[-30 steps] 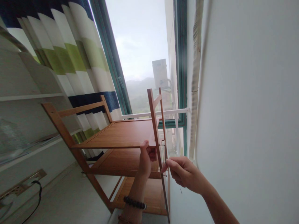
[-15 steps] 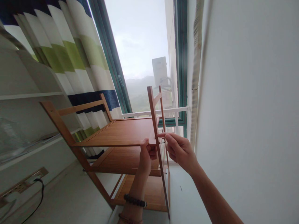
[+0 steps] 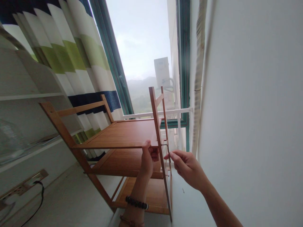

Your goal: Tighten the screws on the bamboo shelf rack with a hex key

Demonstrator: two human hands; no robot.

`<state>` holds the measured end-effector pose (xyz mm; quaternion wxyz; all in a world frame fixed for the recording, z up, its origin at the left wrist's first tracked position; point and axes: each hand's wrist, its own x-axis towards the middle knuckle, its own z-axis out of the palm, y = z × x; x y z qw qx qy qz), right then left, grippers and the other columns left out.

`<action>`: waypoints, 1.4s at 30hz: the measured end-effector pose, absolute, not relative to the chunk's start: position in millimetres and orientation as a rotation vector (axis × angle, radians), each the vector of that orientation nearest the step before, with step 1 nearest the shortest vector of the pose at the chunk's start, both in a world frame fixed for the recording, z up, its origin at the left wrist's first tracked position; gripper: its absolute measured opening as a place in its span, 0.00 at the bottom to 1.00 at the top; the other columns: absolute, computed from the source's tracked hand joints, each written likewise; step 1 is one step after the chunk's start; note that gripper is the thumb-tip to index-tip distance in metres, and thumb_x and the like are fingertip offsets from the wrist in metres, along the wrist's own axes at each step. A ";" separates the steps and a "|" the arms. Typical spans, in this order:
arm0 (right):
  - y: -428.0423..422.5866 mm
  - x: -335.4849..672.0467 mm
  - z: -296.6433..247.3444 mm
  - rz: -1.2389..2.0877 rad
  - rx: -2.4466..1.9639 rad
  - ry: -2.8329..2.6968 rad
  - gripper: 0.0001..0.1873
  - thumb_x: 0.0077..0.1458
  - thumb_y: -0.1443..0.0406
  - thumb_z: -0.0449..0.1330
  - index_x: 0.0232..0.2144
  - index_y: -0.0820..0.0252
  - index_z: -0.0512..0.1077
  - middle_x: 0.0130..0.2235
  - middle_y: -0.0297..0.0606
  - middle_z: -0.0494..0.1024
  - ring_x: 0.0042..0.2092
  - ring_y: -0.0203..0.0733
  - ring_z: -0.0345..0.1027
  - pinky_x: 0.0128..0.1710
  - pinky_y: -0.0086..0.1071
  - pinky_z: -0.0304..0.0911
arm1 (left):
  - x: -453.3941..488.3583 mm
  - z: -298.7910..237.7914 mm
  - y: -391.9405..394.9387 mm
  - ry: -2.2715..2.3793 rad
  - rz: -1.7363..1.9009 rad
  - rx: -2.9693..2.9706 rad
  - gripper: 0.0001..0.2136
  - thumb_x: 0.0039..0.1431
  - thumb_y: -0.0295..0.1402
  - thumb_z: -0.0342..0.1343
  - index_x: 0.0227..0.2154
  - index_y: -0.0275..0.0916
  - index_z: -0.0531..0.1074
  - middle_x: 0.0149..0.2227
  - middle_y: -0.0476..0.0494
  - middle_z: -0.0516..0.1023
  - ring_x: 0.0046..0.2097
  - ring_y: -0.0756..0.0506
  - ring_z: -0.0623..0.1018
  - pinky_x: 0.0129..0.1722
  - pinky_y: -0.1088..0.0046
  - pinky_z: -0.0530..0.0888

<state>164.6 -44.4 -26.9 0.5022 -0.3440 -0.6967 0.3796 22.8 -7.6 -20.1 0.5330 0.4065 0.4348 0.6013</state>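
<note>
A brown wooden rack with several shelves stands in front of me. My left hand [image 3: 148, 160] is closed around the front edge of its upper shelf [image 3: 125, 134], thumb on top and fingers curled beneath, close to the right front post [image 3: 155, 116]. On the outer side of that post, a thin bent hex key [image 3: 168, 147] has its short end against the post at shelf height. My right hand [image 3: 186, 165] pinches the key's long arm, which points downward. Lower on the same post, a bolt end [image 3: 167, 175] sticks out beside the middle shelf [image 3: 118, 164].
A white wall [image 3: 251, 94] rises on the right. Behind the rack are a window with a white rail [image 3: 146, 115] and a striped curtain [image 3: 71, 60]. At left are white shelving [image 3: 35, 153] and a socket strip [image 3: 26, 184] with a black cord [image 3: 42, 197].
My right hand has moved down from beside the post, from a pointing finger to a pinch on the hex key's arm, which now hangs lower. My left hand stays on the shelf.
</note>
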 end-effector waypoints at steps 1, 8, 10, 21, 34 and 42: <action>-50.4 166.3 -23.0 0.878 -0.825 -1.713 0.20 0.59 0.58 0.47 0.34 0.64 0.74 0.17 0.26 0.50 0.19 0.29 0.45 0.18 0.24 0.43 | 23.2 -19.9 -8.0 1.034 1.433 0.985 0.24 0.39 0.57 0.42 0.11 0.38 0.61 0.10 0.51 0.58 0.17 0.53 0.55 0.18 0.77 0.49; -55.0 163.0 -13.6 1.274 -0.572 -1.557 0.18 0.58 0.57 0.48 0.40 0.63 0.71 0.16 0.24 0.49 0.16 0.26 0.40 0.14 0.22 0.40 | 22.0 -22.3 -7.6 1.053 1.452 0.978 0.25 0.40 0.56 0.42 0.12 0.37 0.62 0.12 0.51 0.60 0.18 0.54 0.56 0.19 0.77 0.50; -51.4 159.1 -14.0 1.331 -0.511 -1.487 0.18 0.58 0.56 0.50 0.40 0.63 0.70 0.16 0.23 0.49 0.16 0.25 0.39 0.13 0.21 0.40 | 21.6 -22.3 -7.3 1.049 1.458 0.975 0.25 0.40 0.56 0.42 0.13 0.36 0.63 0.13 0.51 0.60 0.18 0.54 0.55 0.19 0.77 0.50; -31.0 147.4 -8.5 0.894 -0.577 -1.475 0.16 0.59 0.58 0.48 0.43 0.60 0.69 0.19 0.25 0.50 0.18 0.26 0.42 0.15 0.22 0.41 | 20.0 -24.0 -6.9 0.966 1.425 0.998 0.24 0.42 0.55 0.43 0.12 0.37 0.62 0.11 0.54 0.55 0.16 0.55 0.52 0.18 0.78 0.47; -16.1 153.3 -11.7 0.248 -0.635 -1.668 0.19 0.59 0.69 0.44 0.50 0.51 0.66 0.37 0.38 0.65 0.36 0.37 0.63 0.35 0.31 0.63 | 20.0 -23.9 -5.7 0.999 1.419 0.985 0.25 0.41 0.56 0.43 0.12 0.36 0.62 0.13 0.51 0.60 0.16 0.55 0.54 0.18 0.78 0.48; -6.4 157.4 -26.6 0.271 -0.776 -1.714 0.15 0.58 0.65 0.49 0.47 0.52 0.68 0.50 0.43 0.61 0.35 0.35 0.66 0.32 0.31 0.66 | 20.1 -23.3 -7.2 0.994 1.438 1.000 0.24 0.42 0.56 0.43 0.14 0.37 0.63 0.13 0.51 0.61 0.17 0.54 0.56 0.19 0.77 0.50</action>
